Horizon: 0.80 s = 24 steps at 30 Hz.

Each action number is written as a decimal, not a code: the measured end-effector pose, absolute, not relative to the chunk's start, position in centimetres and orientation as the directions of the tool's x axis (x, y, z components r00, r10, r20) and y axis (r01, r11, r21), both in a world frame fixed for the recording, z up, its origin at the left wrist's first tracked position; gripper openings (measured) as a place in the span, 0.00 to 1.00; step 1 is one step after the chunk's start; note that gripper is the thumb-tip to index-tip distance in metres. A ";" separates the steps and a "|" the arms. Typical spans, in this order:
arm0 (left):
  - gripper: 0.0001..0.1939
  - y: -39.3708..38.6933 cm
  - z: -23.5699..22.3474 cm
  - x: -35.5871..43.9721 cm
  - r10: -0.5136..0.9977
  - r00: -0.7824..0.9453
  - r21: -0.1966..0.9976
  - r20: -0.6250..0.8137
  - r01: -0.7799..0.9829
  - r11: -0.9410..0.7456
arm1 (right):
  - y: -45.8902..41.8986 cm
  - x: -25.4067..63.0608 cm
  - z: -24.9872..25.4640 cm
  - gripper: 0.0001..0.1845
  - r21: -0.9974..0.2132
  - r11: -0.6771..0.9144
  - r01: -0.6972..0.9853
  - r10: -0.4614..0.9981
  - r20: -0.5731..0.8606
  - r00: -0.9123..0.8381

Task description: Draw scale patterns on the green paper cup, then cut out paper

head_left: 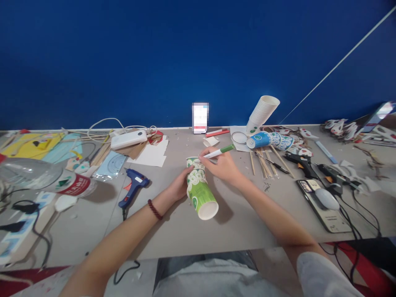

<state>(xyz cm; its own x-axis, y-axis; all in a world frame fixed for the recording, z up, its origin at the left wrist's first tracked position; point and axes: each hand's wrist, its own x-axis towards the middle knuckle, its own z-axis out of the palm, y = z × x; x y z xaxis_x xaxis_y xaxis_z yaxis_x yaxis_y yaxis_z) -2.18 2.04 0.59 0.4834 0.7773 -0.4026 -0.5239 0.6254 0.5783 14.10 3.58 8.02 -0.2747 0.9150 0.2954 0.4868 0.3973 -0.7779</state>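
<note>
The green-and-white patterned paper cup piece [201, 193] lies directly between the hands, over the bench [244, 231]. It looks longer than a single cup, though whether its parts are nested or joined end to end I cannot tell. Its long axis runs away from the person, with the open white mouth nearest the body and slightly to the right, and the narrower-looking far end up by the fingertips.

The left hand [180, 184] is closed around the piece's left flank towards the far end, thumb on top. The right hand [223, 167] pinches a slim white marker with a green end [216, 153] in a writing grip, just beyond the far end's right side. The marker slants across the cup axis rather than along it: its green end points up and right, away from the cups, and its other end leads down to the far end. The fingers hide the tip, so contact cannot be confirmed. Both hands are close to the far end; the mouth end is free of either.

Left of the left hand lies a dark-blue plastic glue gun [136, 187]; beyond the right hand, blue-and-white patterned paper cups [259, 140] lie on their side.
</note>
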 end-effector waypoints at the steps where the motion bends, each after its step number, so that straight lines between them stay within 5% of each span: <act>1: 0.15 2.0 0.6 -2.2 0.778 0.481 0.580 -0.404 -0.523 0.624 | 3.6 14.1 8.0 0.08 -0.772 0.401 0.494 0.914 0.300 -0.273; 24: 0.16 2.1 0.5 -2.2 0.774 0.492 0.565 -0.400 -0.532 0.630 | 3.6 14.2 7.7 0.05 -0.784 0.389 0.484 0.919 0.294 -0.262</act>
